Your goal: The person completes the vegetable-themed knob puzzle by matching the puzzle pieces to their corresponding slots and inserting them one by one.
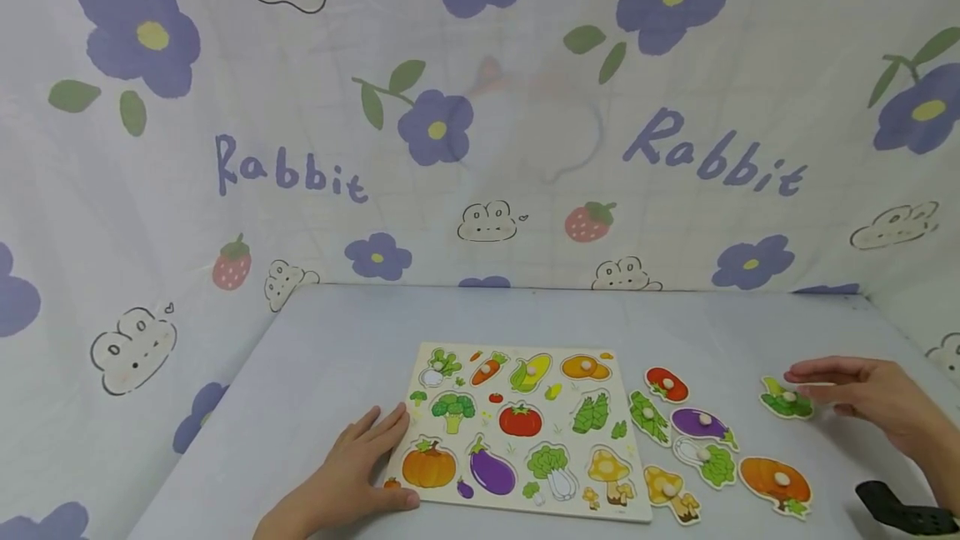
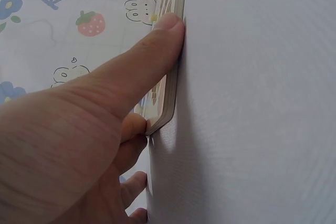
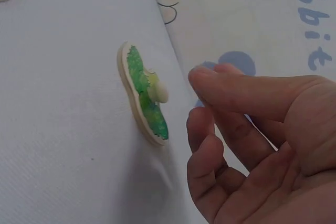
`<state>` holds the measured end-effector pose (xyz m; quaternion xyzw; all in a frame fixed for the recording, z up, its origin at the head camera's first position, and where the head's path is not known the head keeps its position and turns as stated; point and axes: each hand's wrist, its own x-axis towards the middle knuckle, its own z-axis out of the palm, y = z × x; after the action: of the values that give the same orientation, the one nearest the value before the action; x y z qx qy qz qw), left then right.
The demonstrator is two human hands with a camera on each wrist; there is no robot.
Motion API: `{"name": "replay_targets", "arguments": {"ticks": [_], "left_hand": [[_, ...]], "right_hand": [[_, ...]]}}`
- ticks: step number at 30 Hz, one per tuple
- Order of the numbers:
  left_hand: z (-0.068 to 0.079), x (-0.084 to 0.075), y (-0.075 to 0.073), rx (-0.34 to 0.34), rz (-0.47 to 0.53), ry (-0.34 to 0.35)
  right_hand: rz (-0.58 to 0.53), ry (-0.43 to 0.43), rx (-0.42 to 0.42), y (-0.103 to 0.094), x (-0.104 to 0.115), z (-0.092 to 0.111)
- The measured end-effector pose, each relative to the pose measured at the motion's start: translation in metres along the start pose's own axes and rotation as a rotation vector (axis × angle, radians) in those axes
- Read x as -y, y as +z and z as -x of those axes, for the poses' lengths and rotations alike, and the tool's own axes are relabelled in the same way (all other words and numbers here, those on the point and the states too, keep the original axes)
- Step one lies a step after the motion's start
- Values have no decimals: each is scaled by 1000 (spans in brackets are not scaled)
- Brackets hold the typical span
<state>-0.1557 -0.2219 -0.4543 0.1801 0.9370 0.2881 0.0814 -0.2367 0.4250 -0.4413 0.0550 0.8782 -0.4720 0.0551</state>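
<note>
Basically, the green vegetable piece [image 1: 780, 408] is found just to the left of the right hand [image 1: 879, 397], with only a small gap left between its knob [image 3: 161, 93] and the fingertips in the right wrist view. Nothing is held in that grip: fingers are loosely bent, thumb kept off the knob. In the head view, the piece's long axis is laid roughly left to right, tipped slightly down at the right end, and the fingers are placed over and beside that right end, pointed left. The right hand is clearly the nearer one; the left hand [image 1: 347, 473] is placed well away, across the board [image 1: 555, 419], fingers laid along its left edge and thumb rested on its near edge, nothing clenched. Between the green piece and the board, loose pieces are scattered: tomato [image 1: 660, 377], asparagus [image 1: 643, 407], eggplant [image 1: 686, 418], bok choy [image 1: 718, 467], mushroom [image 1: 660, 482], with the pumpkin [image 1: 757, 473] set nearer the person. No obstacle is seen between fingers and knob, but a low leftward path to the board would be crowded by that cluster. Knobs are seen on the board's top-row pieces only; the two lower rows are shown without any.
</note>
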Motion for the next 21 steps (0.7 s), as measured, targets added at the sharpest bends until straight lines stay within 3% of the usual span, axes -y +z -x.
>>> {"name": "replay_targets", "arguments": {"ticks": [14, 21], "left_hand": [[0, 0, -2, 8, -12, 3], [1, -1, -3, 9, -4, -4]], "right_hand": [[-10, 116, -2, 4, -11, -10], [-22, 98, 16, 5, -15, -13]]}}
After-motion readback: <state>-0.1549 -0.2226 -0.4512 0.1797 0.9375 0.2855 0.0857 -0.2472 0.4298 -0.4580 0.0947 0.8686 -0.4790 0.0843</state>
